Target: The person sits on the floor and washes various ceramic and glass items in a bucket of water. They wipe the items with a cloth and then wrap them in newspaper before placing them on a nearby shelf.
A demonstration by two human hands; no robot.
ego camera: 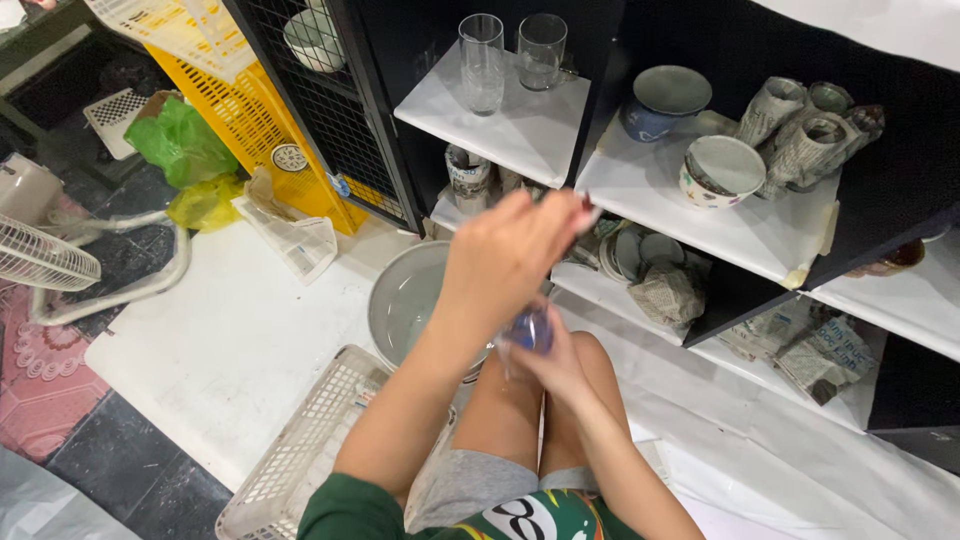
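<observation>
Blurred blue object (530, 330) half hidden in hands; basket (300, 450) cut off below.

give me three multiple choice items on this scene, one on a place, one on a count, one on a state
1. Where do the clear drinking glasses stand?
A. on the top white shelf
B. in the white plastic basket
C. on the floor

2. How many clear glasses stand there?
A. one
B. two
C. four

3. How does the blue-grey ceramic bowl on the right-hand shelf sit?
A. lying on its side
B. wrapped in newspaper
C. upright under a plate-like cover

Answers: 1 A, they stand on the white shelf board; 2 B, a pair stands side by side; 3 C, a round cover rests on its rim.
</observation>
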